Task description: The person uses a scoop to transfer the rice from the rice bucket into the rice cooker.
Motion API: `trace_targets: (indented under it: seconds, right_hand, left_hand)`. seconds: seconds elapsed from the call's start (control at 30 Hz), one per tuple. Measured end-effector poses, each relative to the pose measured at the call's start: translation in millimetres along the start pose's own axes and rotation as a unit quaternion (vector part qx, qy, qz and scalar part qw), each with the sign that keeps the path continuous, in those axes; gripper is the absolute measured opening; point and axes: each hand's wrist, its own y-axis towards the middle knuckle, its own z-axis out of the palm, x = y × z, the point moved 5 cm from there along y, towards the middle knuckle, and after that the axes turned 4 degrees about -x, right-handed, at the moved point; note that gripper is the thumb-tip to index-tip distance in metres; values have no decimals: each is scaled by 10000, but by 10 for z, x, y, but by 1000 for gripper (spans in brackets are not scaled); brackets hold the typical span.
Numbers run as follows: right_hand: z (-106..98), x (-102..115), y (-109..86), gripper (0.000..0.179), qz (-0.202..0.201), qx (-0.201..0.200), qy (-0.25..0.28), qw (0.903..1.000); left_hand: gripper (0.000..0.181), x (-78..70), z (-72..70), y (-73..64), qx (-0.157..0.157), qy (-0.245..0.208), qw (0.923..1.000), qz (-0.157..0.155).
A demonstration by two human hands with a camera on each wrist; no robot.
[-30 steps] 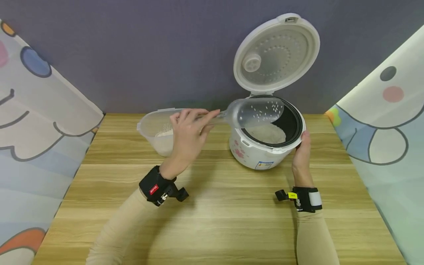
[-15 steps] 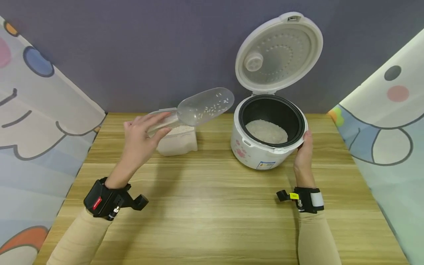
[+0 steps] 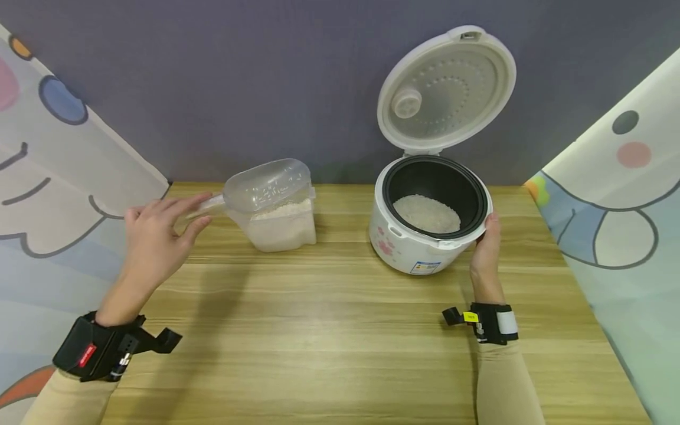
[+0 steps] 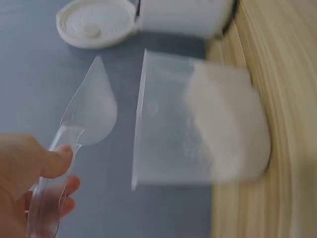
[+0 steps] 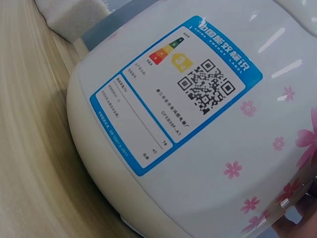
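Note:
My left hand (image 3: 162, 239) pinches the handle of a clear plastic scoop (image 3: 265, 182). In the left wrist view the scoop (image 4: 94, 111) points up, beside the open side of a translucent rice bin (image 4: 166, 119). From the head view the scoop overlaps the bin's top, a few grains clinging inside it. White rice (image 3: 289, 209) partly fills the bin. My right hand (image 3: 486, 254) holds the right side of a white rice cooker (image 3: 395, 254), thumb at its rim. Rice (image 3: 427, 213) lies in the cooker's dark pot. The right wrist view shows the cooker's energy label (image 5: 176, 96) and pink flowers.
The cooker's lid (image 3: 448, 88) stands raised at the back, near a dark grey wall (image 3: 265, 77). Cartoon-printed panels (image 3: 627, 206) flank the wooden table (image 3: 329, 330) on both sides.
My left hand has carried the scoop leftward from above the cooker's pot to the rice bin. My right hand has stayed at the cooker's side.

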Motion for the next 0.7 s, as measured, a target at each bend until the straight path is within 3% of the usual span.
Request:
trace_targets:
  seconds: [0.13, 0.3, 0.5, 0.7]
  right_hand:
    - [5, -5, 1, 51, 64, 30, -52, 10000]
    - [5, -2, -2, 51, 103, 27, -158, 9998]
    - [12, -7, -9, 51, 110, 13, -70, 9999]
    - [7, -3, -10, 51, 116, -7, -67, 9999]
  left_hand:
    - [40, 38, -145, 65, 66, 518, 9958, 750]
    - [43, 30, -240, 199, 347, 1092, 9816, 1527]
    - [47, 48, -263, 353, 1173, 1404, 9679, 1726]
    - [39, 54, -276, 535, 1456, 1739, 9496, 2162]
